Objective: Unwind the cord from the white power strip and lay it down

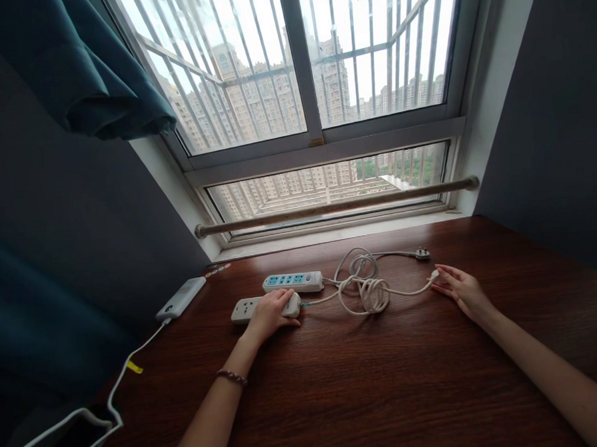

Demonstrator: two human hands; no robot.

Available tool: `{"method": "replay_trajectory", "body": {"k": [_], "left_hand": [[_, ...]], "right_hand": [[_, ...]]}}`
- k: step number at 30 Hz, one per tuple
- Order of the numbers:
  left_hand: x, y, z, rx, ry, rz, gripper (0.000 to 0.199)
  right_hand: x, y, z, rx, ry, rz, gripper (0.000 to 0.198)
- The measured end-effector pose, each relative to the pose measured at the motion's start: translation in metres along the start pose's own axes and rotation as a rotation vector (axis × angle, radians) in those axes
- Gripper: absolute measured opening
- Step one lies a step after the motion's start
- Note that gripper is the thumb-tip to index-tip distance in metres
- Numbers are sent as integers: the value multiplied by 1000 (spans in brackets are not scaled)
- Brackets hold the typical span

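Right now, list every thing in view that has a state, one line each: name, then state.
Left hand: resting on the white power strip, palm down.
White power strip: flat on the desk, sockets unused.
Blue power strip: flat, nothing plugged in.
Cables: loosely coiled, tangled.
Right hand: fingertips at the white plug.
White plug: unplugged.
Dark plug: unplugged, on the desk.
Power bank: cable attached.
Curtain: gathered aside.

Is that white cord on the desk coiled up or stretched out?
Mostly coiled. The white cord lies in loose tangled loops on the desk, with its plug end by the right hand.
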State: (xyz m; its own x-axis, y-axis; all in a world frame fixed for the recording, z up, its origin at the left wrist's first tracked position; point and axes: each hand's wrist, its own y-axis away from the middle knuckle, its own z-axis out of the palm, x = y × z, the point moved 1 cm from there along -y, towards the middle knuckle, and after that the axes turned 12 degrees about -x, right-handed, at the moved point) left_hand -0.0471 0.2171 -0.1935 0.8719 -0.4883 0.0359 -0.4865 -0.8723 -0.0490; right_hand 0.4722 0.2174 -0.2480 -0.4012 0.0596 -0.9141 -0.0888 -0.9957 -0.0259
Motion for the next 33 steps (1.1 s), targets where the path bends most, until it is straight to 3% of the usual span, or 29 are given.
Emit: {"method": "replay_trajectory", "body": {"k": [11, 16, 19, 23, 25, 26, 28, 29, 30, 32, 33], "left_hand": [[-6, -8, 6, -43, 57, 19, 74], [-3, -5, 8, 36, 89, 39, 79], [1, 0, 15, 149, 109, 32, 76], [20, 10, 18, 400, 156, 48, 69], [45, 17, 11, 507, 199, 83, 67], [61, 20, 6, 553, 227, 103, 64], [100, 29, -7, 587, 274, 178, 61], [121, 34, -13, 571, 304, 243, 63], [142, 39, -18, 478, 387, 360, 67], [178, 52, -23, 174, 489, 621, 79], [192, 59, -23, 28, 494, 774, 68]], "right_hand": [[-3, -3, 0, -23, 111, 71, 48], [-8, -2, 5, -15, 209, 93, 53], [-13, 0, 7, -4, 308, 90, 61], [-20, 13, 21, 153, 519, -72, 68], [-22, 31, 44, 183, 677, -241, 64], [-21, 44, 62, 156, 938, -418, 55], [-15, 79, 106, -84, 1257, -752, 32], [-9, 100, 130, -328, 1316, -865, 27], [-2, 123, 152, -618, 1373, -907, 27], [12, 170, 187, -1066, 1474, -971, 22], [17, 192, 198, -1235, 1543, -996, 20]]}}
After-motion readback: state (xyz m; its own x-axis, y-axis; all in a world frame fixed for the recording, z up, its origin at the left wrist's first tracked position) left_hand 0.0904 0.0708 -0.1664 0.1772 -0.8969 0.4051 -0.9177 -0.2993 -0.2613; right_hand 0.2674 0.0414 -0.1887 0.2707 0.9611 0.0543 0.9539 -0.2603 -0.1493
